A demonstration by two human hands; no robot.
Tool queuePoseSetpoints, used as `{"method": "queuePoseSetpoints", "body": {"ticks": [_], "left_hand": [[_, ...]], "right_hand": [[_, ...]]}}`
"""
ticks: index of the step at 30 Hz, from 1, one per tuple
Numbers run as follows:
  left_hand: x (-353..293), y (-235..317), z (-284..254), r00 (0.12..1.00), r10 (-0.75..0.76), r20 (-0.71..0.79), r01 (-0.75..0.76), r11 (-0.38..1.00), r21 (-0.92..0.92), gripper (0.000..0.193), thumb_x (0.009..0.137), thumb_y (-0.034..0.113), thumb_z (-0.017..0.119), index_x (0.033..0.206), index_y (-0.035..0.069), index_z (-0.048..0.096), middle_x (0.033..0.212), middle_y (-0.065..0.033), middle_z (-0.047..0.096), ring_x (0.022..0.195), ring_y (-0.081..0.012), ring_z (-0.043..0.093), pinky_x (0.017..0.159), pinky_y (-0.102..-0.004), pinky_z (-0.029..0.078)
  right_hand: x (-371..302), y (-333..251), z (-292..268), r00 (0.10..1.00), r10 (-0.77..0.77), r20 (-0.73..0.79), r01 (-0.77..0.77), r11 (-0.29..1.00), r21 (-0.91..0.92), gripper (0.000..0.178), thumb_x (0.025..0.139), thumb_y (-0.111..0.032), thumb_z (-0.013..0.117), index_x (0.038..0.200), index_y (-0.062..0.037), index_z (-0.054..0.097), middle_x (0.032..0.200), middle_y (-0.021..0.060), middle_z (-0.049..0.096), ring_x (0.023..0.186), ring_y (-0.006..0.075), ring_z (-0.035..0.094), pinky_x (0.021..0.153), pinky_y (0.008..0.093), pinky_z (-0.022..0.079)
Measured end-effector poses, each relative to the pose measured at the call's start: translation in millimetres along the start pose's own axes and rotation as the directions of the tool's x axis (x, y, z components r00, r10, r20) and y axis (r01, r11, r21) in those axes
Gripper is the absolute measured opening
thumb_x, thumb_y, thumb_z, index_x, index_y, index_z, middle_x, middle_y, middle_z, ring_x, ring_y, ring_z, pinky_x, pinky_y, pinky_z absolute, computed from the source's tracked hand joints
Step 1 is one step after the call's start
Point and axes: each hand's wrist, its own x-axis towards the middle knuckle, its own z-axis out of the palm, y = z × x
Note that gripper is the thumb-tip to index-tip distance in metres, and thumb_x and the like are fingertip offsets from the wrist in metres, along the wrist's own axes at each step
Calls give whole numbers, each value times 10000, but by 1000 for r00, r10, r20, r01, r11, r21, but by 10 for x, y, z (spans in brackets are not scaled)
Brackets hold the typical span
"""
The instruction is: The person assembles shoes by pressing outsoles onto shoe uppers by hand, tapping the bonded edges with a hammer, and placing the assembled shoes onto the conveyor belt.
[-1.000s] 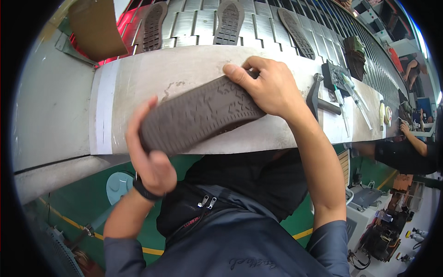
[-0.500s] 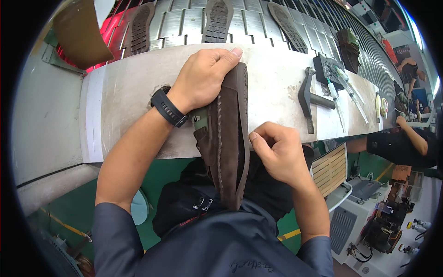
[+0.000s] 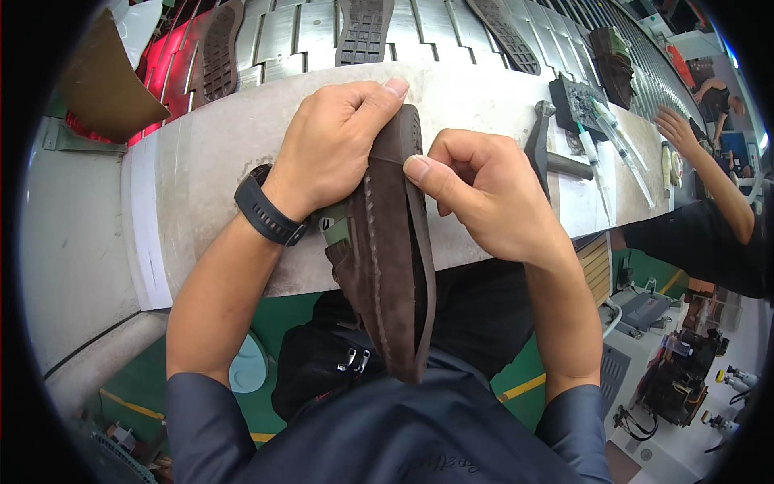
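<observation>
A dark brown shoe (image 3: pixel 383 278) with a braided seam and a green patch is tipped on its side, stretching from the bench towards my lap. My left hand (image 3: pixel 334 145), a black watch on its wrist, is wrapped round the shoe's far end. Along the right side, a dark gap shows between the upper and the sole (image 3: pixel 426 298). My right hand (image 3: pixel 492 189) has its fingers curled, and its thumb tip presses at the sole's edge near the far end of the gap. Its fingertips are partly hidden behind the thumb.
A hammer (image 3: pixel 542 145) lies right of my hands, beside a black block (image 3: pixel 574 105) and syringes (image 3: pixel 617 145). Beyond the bench (image 3: pixel 218 161), several soles (image 3: pixel 364 32) and another shoe (image 3: pixel 610 68) rest on a metal-slat conveyor. A co-worker's arm (image 3: pixel 709 165) reaches in at right.
My right hand has moved up along the shoe's edge, from near its middle towards the far end. My left hand and the shoe shifted slightly left in view. The co-worker's hand rose.
</observation>
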Motion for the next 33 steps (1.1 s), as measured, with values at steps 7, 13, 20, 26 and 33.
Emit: {"method": "queuePoseSetpoints", "body": {"ticks": [7, 13, 20, 26, 33], "left_hand": [[32, 99, -43, 988, -104, 116, 81, 978, 192, 472, 1151, 358, 522, 1019, -40, 738, 840, -14, 696, 765, -72, 585, 716, -266, 494], [22, 47, -58, 993, -83, 80, 71, 988, 139, 447, 1143, 342, 544, 1056, -44, 752, 890, -17, 727, 797, -68, 619, 745, -245, 511], [-5, 37, -41, 995, -68, 71, 59, 992, 115, 442, 1142, 342, 554, 1081, -48, 754, 915, -25, 740, 810, -65, 639, 750, -229, 518], [-17, 43, -56, 993, -97, 71, 89, 990, 105, 450, 1139, 355, 557, 1096, -48, 753, 932, -32, 746, 826, -67, 650, 759, -228, 520], [-81, 84, 56, 998, 51, -34, -49, 997, 53, 467, 1072, 392, 651, 1001, -55, 766, 728, -57, 662, 700, -105, 567, 642, -305, 462]], "right_hand": [[-131, 62, 287, 915, -269, -301, 199, 949, -242, 323, 1001, -249, 767, 840, 5, 650, 631, 155, 583, 524, 237, 528, 531, 374, 447], [-193, 236, 226, 998, 60, -23, -49, 945, 325, 298, 1051, -233, 717, 879, 3, 658, 630, 32, 578, 600, 103, 516, 556, 309, 431], [-336, 234, 243, 999, 40, 5, -39, 936, 349, 272, 1084, -214, 679, 906, -19, 616, 763, -33, 583, 703, 46, 522, 631, 241, 450], [-392, 138, 416, 971, -19, -238, 65, 980, 187, 243, 1033, -187, 725, 910, 8, 648, 650, 56, 558, 618, 109, 486, 579, 302, 443], [-646, 86, 244, 998, 56, -39, -44, 964, 261, 424, 961, -276, 795, 726, 7, 584, 585, 57, 556, 541, 136, 523, 531, 321, 445]]}}
